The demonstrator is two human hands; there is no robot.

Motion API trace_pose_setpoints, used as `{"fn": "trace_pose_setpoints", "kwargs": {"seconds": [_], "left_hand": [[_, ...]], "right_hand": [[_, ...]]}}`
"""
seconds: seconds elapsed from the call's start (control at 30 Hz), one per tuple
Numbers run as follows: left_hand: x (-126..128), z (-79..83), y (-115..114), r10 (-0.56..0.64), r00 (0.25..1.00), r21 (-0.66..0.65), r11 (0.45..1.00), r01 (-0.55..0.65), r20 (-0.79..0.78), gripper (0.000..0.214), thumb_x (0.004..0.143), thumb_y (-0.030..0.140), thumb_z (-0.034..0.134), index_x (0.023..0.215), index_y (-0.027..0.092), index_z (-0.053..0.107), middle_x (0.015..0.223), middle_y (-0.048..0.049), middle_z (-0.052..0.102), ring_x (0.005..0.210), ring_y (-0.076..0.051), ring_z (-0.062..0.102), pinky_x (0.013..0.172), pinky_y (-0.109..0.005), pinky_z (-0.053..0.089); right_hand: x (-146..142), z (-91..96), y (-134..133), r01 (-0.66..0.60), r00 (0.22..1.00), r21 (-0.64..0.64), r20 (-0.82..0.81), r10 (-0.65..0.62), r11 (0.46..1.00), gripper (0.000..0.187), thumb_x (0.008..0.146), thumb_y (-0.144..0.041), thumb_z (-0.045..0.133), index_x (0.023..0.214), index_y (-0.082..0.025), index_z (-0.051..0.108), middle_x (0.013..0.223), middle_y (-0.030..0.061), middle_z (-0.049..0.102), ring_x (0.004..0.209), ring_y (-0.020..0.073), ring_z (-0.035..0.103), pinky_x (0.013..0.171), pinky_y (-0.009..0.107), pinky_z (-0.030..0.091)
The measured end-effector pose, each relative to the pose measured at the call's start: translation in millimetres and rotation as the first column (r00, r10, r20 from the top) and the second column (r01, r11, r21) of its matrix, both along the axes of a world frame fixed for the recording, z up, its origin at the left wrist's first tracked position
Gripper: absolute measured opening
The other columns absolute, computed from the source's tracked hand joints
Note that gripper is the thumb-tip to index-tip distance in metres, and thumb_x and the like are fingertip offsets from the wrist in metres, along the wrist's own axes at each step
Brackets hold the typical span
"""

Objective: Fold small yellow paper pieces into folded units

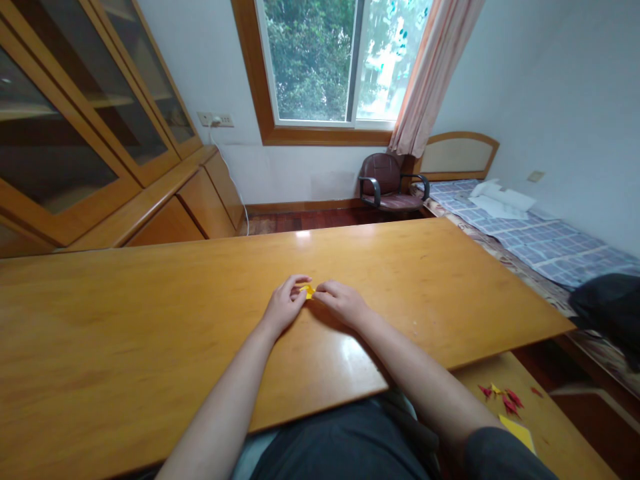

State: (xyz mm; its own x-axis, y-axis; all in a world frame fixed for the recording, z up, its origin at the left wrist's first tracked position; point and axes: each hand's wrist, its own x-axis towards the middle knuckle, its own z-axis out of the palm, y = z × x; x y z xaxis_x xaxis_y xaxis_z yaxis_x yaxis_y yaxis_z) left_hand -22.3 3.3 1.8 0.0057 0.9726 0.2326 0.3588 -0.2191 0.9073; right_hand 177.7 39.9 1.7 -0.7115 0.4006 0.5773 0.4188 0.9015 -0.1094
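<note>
A small piece of folded yellow paper [309,292] is held between my two hands, just above or on the wooden table [150,320]. My left hand [287,303] has it between thumb and fingers from the left side. From the right, the fingertips of my right hand [340,301] pinch its other edge. Most of the paper is covered by my fingers, so its exact folded shape cannot be made out.
On a lower wooden surface at right lie several small red folded paper pieces [511,401], a yellow one [495,389] and a yellow paper sheet [519,433]. Beyond the table stand a brown armchair [383,180], a bed [530,233] with a dark bag [607,310], and a glass-door cabinet [100,133].
</note>
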Motion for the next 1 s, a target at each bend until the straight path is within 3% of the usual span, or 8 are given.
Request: {"fn": "trace_pose_setpoints", "kwargs": {"seconds": [0.1, 0.27, 0.4, 0.6, 0.87, 1.0], "left_hand": [[-2.0, -2.2, 0.7, -0.003, 0.992, -0.048, 0.999, 0.009, 0.126, 0.028, 0.083, 0.025, 0.053, 0.111, 0.020, 0.057, 0.114, -0.0081, 0.069, 0.095, -0.019, 0.069, 0.081, -0.035, 0.058], [-5.6, -2.7, 1.9, 0.005, 0.983, -0.037, 0.999, 0.002, 0.186, 0.027, 0.081, 0.031, 0.059, 0.105, 0.018, 0.061, 0.101, -0.0070, 0.073, 0.096, -0.020, 0.069, 0.088, -0.037, 0.055], [-7.8, 0.9, 0.8, 0.026, 0.984, -0.023, 0.999, -0.022, 0.176, 0.023, 0.080, 0.032, 0.060, 0.097, 0.017, 0.065, 0.097, -0.0056, 0.072, 0.092, -0.020, 0.069, 0.085, -0.035, 0.056], [-8.5, 6.8, -2.2, 0.011, 0.996, 0.017, 1.000, -0.013, 0.084, 0.019, 0.082, 0.031, 0.058, 0.091, 0.018, 0.068, 0.093, -0.0046, 0.071, 0.090, -0.020, 0.067, 0.085, -0.035, 0.055], [-5.8, -2.8, -2.8, -0.035, 0.981, 0.029, 0.999, 0.030, 0.190, 0.024, 0.079, 0.028, 0.065, 0.100, 0.018, 0.063, 0.105, -0.0077, 0.068, 0.101, -0.020, 0.066, 0.094, -0.038, 0.054], [-3.4, -6.7, -3.4, -0.030, 0.986, 0.036, 0.999, 0.025, 0.164, 0.028, 0.080, 0.030, 0.066, 0.105, 0.019, 0.061, 0.110, -0.0087, 0.066, 0.104, -0.021, 0.066, 0.097, -0.042, 0.053]], "right_hand": [[0.2, -0.6, 0.4, -0.001, 1.000, -0.012, -0.022, 0.001, 1.000, 0.016, 0.095, -0.024, 0.055, 0.104, -0.022, 0.068, 0.095, 0.0060, 0.068, 0.081, 0.0156, 0.059, 0.071, 0.024, 0.047], [-0.2, -5.8, 1.8, -0.003, 0.996, -0.073, -0.084, -0.003, 0.997, 0.017, 0.094, -0.023, 0.055, 0.105, -0.021, 0.068, 0.094, 0.0059, 0.068, 0.081, 0.0142, 0.060, 0.071, 0.023, 0.047], [-2.5, -5.8, 0.9, 0.001, 0.990, -0.088, -0.140, -0.014, 0.996, 0.016, 0.093, -0.024, 0.058, 0.104, -0.022, 0.069, 0.093, 0.0060, 0.068, 0.079, 0.0133, 0.060, 0.069, 0.022, 0.047], [-7.3, -3.3, -0.7, -0.087, 0.972, -0.142, -0.227, 0.053, 0.986, 0.014, 0.092, -0.025, 0.058, 0.100, -0.020, 0.069, 0.095, 0.0095, 0.068, 0.083, 0.0151, 0.063, 0.072, 0.024, 0.051], [-5.5, 4.7, -2.6, -0.144, 0.920, -0.294, -0.391, 0.018, 0.945, 0.011, 0.094, -0.022, 0.054, 0.097, -0.019, 0.065, 0.097, 0.0091, 0.066, 0.091, 0.0152, 0.064, 0.082, 0.027, 0.054], [-4.3, 6.1, -1.6, -0.144, 0.910, -0.325, -0.415, -0.004, 0.935, 0.011, 0.093, -0.022, 0.057, 0.101, -0.018, 0.063, 0.096, 0.0092, 0.067, 0.091, 0.0166, 0.064, 0.083, 0.030, 0.054]]}}
